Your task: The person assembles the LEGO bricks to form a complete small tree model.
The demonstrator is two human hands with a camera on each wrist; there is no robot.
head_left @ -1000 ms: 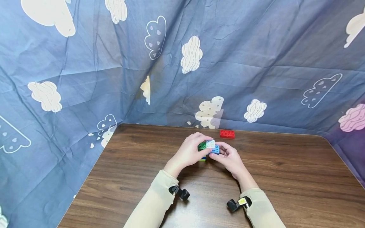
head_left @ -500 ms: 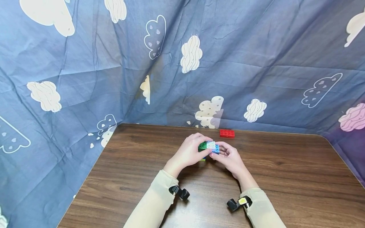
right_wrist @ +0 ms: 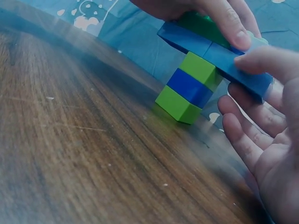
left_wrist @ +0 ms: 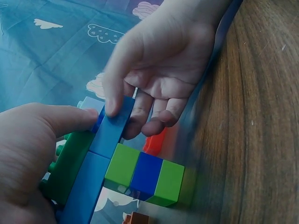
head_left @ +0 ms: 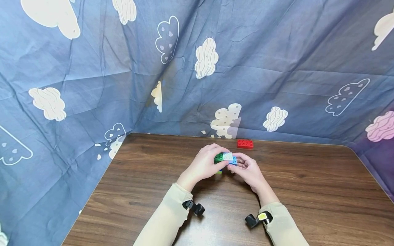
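Note:
A toy-brick build stands on the table between both hands. Its column of lime green brick (right_wrist: pixel 180 106), dark blue brick (right_wrist: pixel 189 87) and another lime green brick (right_wrist: pixel 201 67) carries two light blue bricks end to end, the nearer-right one (left_wrist: pixel 112 135) and the other (left_wrist: pixel 85 186). On top sit a dark green brick (head_left: pixel 219 157) and a white brick (head_left: pixel 228 156). My left hand (head_left: pixel 207 163) grips the upper bricks from the left, its thumb beside the white brick. My right hand (head_left: pixel 250 172) pinches the right end of the light blue layer, other fingers curled below.
A red brick (head_left: pixel 245 144) lies at the back edge of the brown wooden table (head_left: pixel 307 184). Behind it hangs a blue cloth (head_left: pixel 255 68) with cloud prints. An orange-brown piece (left_wrist: pixel 137 218) shows at the bottom of the left wrist view.
My right thumb and fingertips have shifted slightly to the right along the light blue brick. The left hand and the build look almost unmoved.

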